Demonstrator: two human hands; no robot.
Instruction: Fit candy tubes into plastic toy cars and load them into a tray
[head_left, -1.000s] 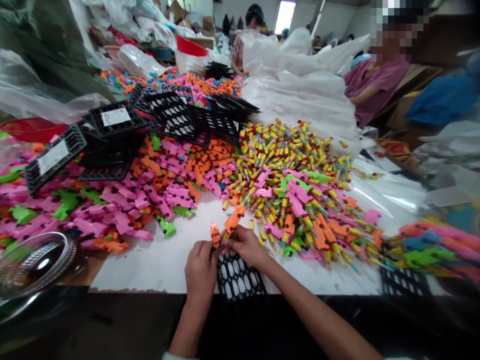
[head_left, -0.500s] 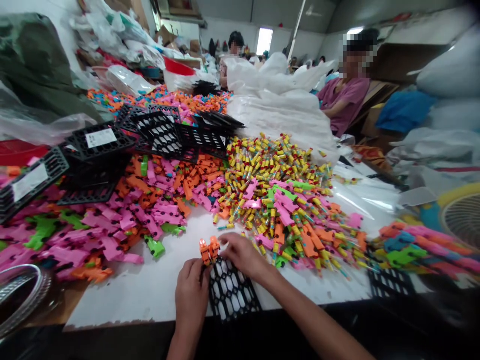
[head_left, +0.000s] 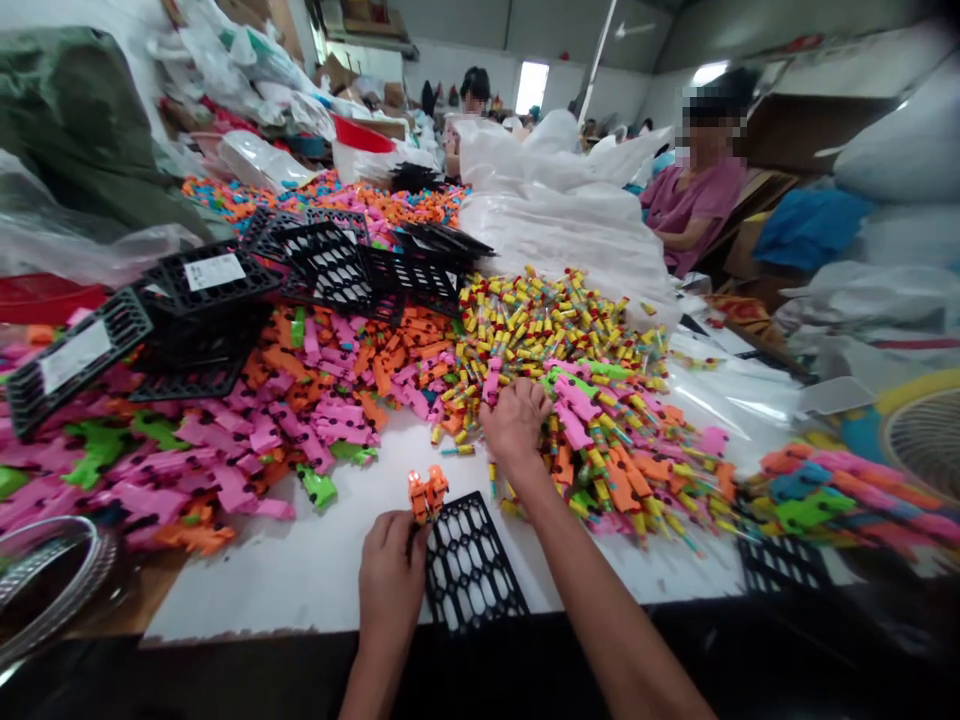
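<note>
A black lattice tray lies on the white board at the near edge. Two orange toy pieces stand at its far left corner. My left hand is closed around the tray's left edge, just below these pieces. Over at the pile of yellow-and-red capped tubes, my right hand reaches in with bent fingers. Pink toy pieces lie beside it. Whatever is under its fingertips is hidden.
Pink, orange and green toys are heaped at the left, with black trays piled behind. White plastic sheeting rises at the back. A person in a pink shirt sits at the right, near a yellow-rimmed fan.
My right hand has left the orange pieces at the tray and moved up and right to the tube pile. My left hand stays at the tray's edge.
</note>
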